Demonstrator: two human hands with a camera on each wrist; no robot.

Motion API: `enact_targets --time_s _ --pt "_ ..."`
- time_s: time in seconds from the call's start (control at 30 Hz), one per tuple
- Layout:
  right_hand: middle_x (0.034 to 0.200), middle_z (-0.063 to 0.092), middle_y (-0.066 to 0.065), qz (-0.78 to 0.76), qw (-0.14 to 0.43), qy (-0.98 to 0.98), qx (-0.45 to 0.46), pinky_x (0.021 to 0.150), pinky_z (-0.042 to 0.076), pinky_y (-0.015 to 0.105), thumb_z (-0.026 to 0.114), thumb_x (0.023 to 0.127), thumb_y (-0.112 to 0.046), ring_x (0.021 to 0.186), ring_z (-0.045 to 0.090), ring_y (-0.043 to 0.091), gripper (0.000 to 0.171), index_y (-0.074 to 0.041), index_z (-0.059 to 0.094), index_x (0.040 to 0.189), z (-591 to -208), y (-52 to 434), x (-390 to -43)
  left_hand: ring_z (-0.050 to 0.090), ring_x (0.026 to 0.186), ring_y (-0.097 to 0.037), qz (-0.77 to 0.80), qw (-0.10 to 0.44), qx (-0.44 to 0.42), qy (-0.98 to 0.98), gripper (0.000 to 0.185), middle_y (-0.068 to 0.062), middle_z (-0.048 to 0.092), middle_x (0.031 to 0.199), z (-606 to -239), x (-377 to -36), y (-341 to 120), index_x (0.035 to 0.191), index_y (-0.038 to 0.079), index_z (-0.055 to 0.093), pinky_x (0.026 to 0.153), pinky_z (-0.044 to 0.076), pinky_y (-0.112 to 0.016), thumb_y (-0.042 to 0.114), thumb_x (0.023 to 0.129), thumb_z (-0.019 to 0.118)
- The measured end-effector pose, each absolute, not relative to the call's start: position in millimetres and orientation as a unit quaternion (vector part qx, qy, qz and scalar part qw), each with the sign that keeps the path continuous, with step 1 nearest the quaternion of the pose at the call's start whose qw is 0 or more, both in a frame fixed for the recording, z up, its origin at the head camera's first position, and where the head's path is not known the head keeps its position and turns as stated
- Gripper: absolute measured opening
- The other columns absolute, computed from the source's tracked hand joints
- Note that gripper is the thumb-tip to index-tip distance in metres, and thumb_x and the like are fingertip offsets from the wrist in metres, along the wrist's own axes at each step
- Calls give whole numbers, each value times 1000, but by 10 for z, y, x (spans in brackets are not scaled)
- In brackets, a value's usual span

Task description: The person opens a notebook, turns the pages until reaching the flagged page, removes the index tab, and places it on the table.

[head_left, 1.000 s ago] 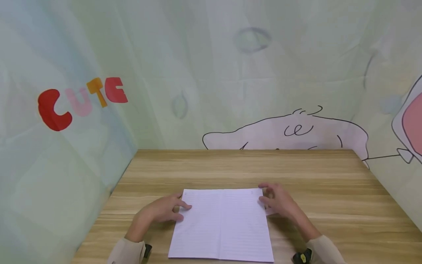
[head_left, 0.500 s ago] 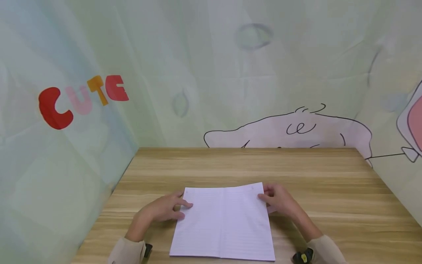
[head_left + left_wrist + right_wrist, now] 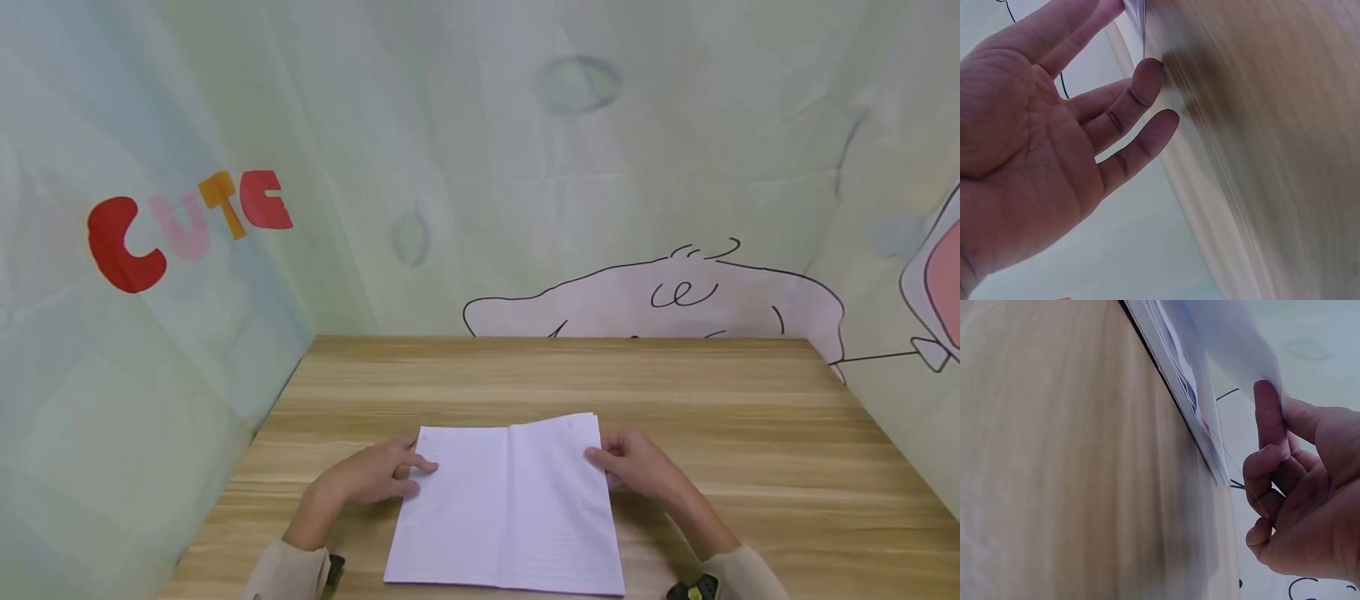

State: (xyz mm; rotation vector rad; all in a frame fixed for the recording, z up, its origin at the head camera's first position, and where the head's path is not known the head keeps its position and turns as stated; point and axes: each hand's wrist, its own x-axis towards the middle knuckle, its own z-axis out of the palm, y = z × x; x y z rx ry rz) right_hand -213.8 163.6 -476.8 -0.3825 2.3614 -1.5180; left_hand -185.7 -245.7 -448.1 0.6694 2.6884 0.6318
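I'm reading one word, CUTE (image 3: pixel 191 245), standing in big letters on the wall cloth (image 3: pixel 150 375), beyond and left of the fingers of the left hand (image 3: pixel 369 475): C and E are showing red, U pink, T orange. I'm also spotting tiny marks on the open notebook (image 3: pixel 502 508), in its top outer corners, sitting just past the left fingertips and the right hand's (image 3: pixel 637 462) thumb; they're coming out too small to read.
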Motion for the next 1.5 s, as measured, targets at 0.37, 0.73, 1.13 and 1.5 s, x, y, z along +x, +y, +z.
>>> enact_targets --time_s 0.37,0.73,1.13,1.5 --pt "73 67 5 -543 134 825 -83 59 57 35 72 93 -20 64 66 17 27 3 61 83 -4798 1538 -2105 38 135 -53 222 155 233 934 34 -37 34 150 -4493 -1865 -2464 125 11 71 104 35 -63 18 91 71" --pt "72 54 9 -568 155 802 -97 62 59 42 80 85 -10 68 63 22 90 -13 26 158 -4790 1594 -2210 38 134 -54 233 156 237 930 34 -38 33 149 -4474 -1862 -2463 124 10 72 104 35 -63 16 91 72" --pt "95 65 19 -564 219 784 -134 68 59 46 76 88 -8 81 69 28 76 -4 34 152 -4765 1624 -2253 40 134 -52 224 154 233 934 34 -37 34 149 -4456 -1856 -2441 125 11 72 105 36 -62 17 91 71" --pt "96 64 17 -531 185 812 -157 65 58 42 73 91 -8 80 67 26 58 -5 47 142 -4777 1622 -2215 40 133 -53 217 161 223 937 33 -37 35 149 -4470 -1853 -2438 125 10 71 105 35 -63 17 93 70"
